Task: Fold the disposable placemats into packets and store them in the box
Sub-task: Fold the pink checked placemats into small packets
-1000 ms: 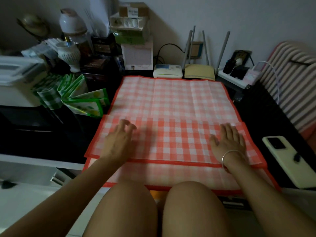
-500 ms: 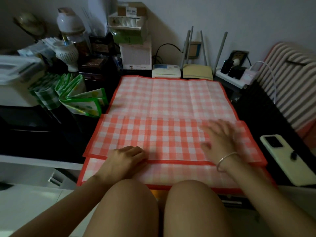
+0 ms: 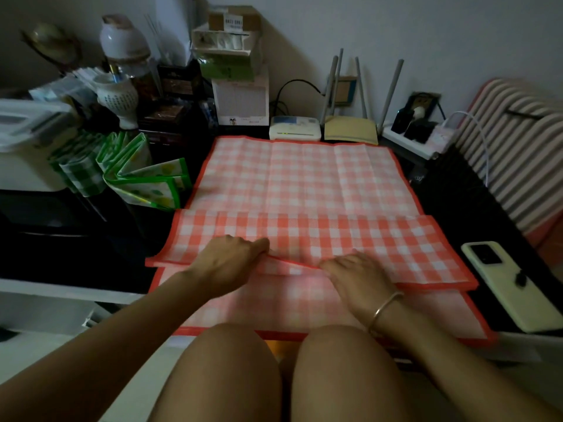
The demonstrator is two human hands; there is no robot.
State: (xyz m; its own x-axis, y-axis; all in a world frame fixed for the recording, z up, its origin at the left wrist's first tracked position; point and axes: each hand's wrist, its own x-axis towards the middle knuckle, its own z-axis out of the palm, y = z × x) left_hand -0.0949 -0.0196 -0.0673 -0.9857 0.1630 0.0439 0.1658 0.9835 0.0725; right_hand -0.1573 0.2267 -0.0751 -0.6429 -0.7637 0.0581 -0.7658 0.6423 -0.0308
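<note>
On worktop, front centre: red-checked placemat [image 3: 304, 178] spread flat, near strip folded over. Left hand [image 3: 231, 260] and right hand [image 3: 356, 278] pinch that strip's red edge, fingers [image 3: 257, 246] curled. Risk: mid-edge grip only, so free ends may lag and skew the next fold.

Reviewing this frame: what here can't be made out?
All head view:
1. Fingertips of the left hand and right hand: tucked under the fold edge of the red checked placemat, which they grip.
2. Middle of the placemat's near edge: hidden behind the knees.
3. White container: cut off by the left frame edge.
4. Label on the cardboard box: too small and dim to read.
</note>
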